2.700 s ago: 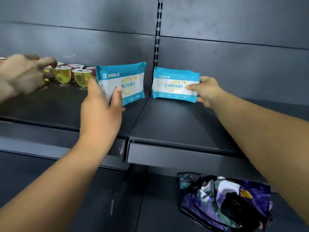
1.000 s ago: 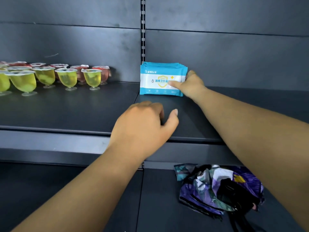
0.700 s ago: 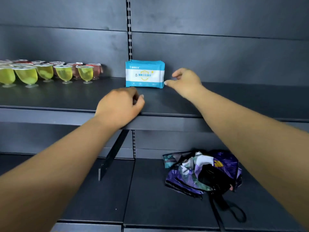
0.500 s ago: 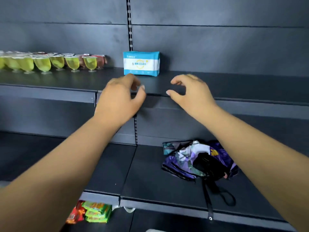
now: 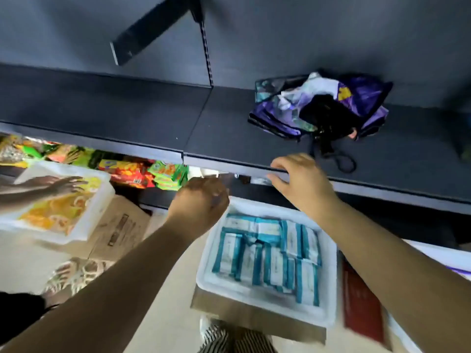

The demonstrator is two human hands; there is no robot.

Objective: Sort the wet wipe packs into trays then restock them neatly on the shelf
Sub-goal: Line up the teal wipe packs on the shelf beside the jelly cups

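Observation:
A white tray (image 5: 328, 296) low in the middle holds several blue and white wet wipe packs (image 5: 270, 261), most of them standing on edge. It sits on a cardboard box (image 5: 254, 319). My left hand (image 5: 201, 202) hovers above the tray's far left corner with fingers loosely curled, holding nothing. My right hand (image 5: 298, 182) hangs above the tray's far edge in front of the dark shelf (image 5: 127, 115), fingers bent and relaxed, empty. The packs placed on the upper shelf are out of view.
A purple patterned bag (image 5: 323, 105) with a black strap lies on the dark shelf. Colourful snack packs (image 5: 142, 171) fill the shelf below. At left another person's hand (image 5: 63, 184) rests in a second white tray (image 5: 96, 215) of yellow packs, beside a cardboard box (image 5: 119, 230).
The view has dropped from the upper shelf, where the wipe packs stand, down to the tray. Both my hands have left the shelf and come down empty over the tray.

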